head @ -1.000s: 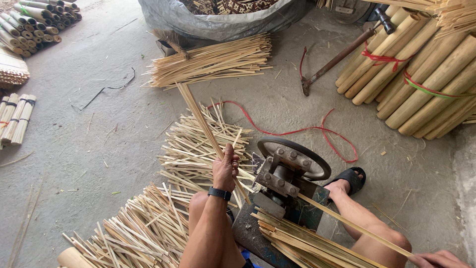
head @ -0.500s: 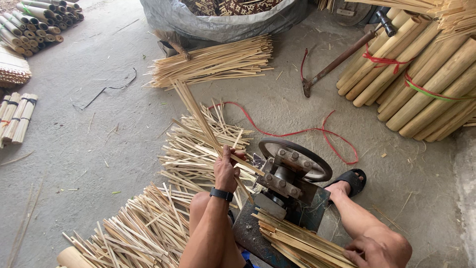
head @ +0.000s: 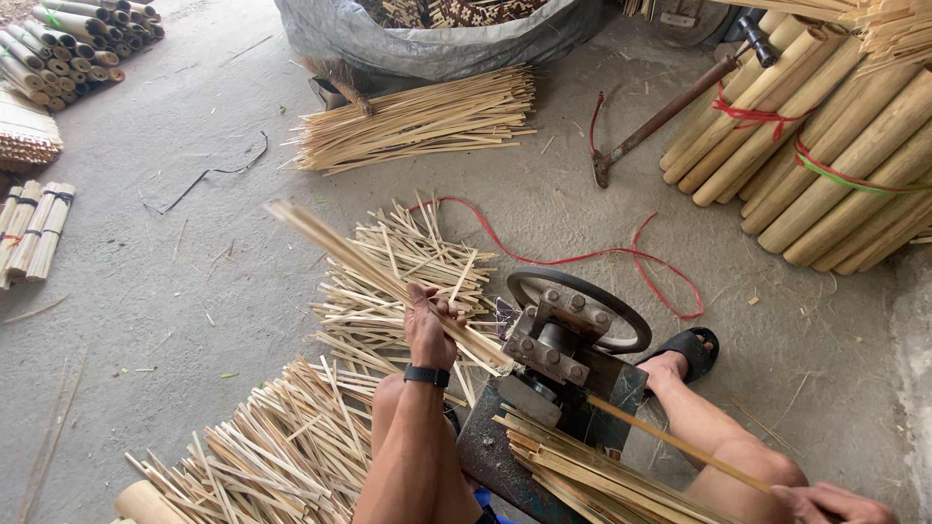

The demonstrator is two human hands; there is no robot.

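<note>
Both forearms are bare, with no sleeves showing. A black wristband (head: 427,376) with a flat dark face circles the wrist just behind the left hand (head: 427,325). Beyond the right hand (head: 825,502), a black open-toed sandal (head: 691,349) covers one foot, and both legs are bare.

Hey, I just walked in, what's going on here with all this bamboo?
A person sits on the concrete floor at a small metal splitting machine. The left hand grips a bundle of bamboo strips sticking out of the machine's far side. The right hand holds a single thin strip at the near side. Split slats lie heaped around, and bamboo poles are stacked at the right.
</note>
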